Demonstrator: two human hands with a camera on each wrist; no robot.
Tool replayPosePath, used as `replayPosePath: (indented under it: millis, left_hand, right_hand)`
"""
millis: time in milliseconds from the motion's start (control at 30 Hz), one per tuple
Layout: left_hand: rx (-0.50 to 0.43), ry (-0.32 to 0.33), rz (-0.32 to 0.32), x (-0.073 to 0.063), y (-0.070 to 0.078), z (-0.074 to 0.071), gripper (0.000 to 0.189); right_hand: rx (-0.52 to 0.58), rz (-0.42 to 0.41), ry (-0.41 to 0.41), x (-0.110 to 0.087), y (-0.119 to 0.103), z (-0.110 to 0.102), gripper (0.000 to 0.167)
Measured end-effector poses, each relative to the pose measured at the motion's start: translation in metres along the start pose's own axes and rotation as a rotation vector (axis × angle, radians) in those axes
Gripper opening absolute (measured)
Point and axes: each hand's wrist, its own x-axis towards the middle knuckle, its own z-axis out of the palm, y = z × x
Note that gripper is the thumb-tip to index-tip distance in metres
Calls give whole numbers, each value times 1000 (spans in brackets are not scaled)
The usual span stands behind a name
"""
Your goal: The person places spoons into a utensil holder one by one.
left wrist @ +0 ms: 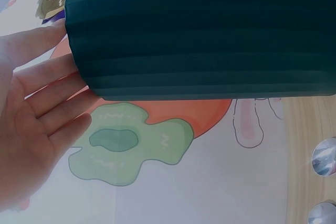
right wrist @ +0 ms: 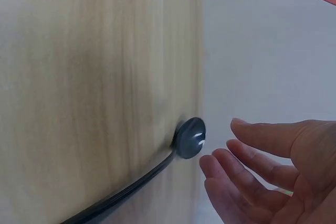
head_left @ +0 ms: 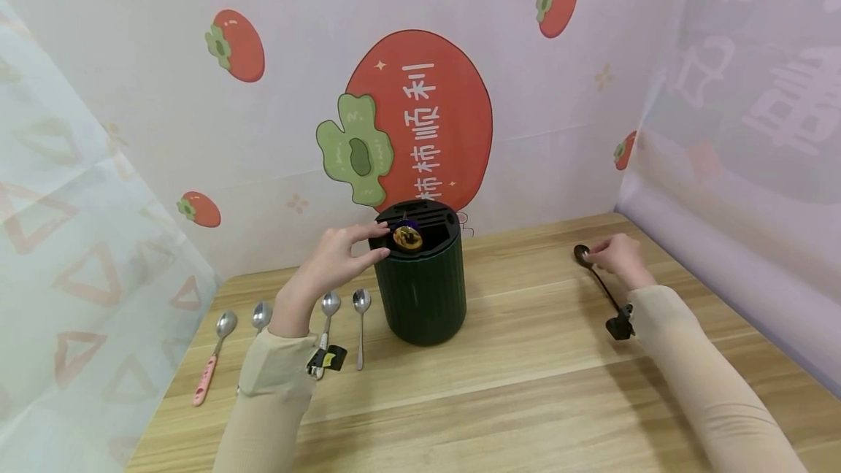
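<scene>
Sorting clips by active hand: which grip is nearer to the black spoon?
Right. The right grip is close beside the bowl end of the black spoon. The left grip is at the dark green container's rim, well away from the spoon.

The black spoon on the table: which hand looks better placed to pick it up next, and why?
Probably the right hand: its fingers are close beside the bowl of the black spoon. The left hand is well away from it, at the rim of the dark green holder.
</scene>
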Motion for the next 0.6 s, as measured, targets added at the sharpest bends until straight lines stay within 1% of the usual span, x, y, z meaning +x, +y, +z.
replayPosePath:
  millis: [167, 400, 600]
  left_hand:
    - [7, -1, 0, 0, 1, -1, 43]
    - [4, -1, -3, -1, 1, -1, 43]
    - [2, 0, -4, -1, 1, -1, 43]
  right_hand:
    - [1, 6, -23, -2, 8, 1, 35]
    - [33, 27, -51, -2, 18, 6, 37]
    - [-14, 59, -56, -1, 21, 7, 37]
